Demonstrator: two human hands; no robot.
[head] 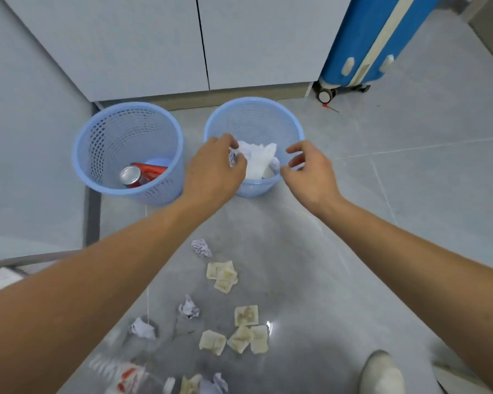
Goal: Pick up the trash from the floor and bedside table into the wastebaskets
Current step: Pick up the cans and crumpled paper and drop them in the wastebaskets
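Note:
Two blue mesh wastebaskets stand on the grey floor. The left wastebasket (97, 155) holds red drink cans (134, 174). White tissues and paper (258, 160) lie in the right wastebasket (268, 109). My left hand (211, 172) hovers over that basket's left rim, its fingers pinched on a small crumpled paper (232, 157). Over the right rim, my right hand (310, 172) has its fingers apart and holds nothing. On the floor below lie crumpled papers (201, 247), (188, 308), (143, 328) and several beige square wrappers (222, 275), (246, 315).
White cabinet doors (154, 46) stand right behind the baskets. A blue wheeled suitcase (376, 38) is at the back right. A clear plastic bottle (125, 376) lies at the bottom edge, and my white shoe (382, 373) is at the lower right.

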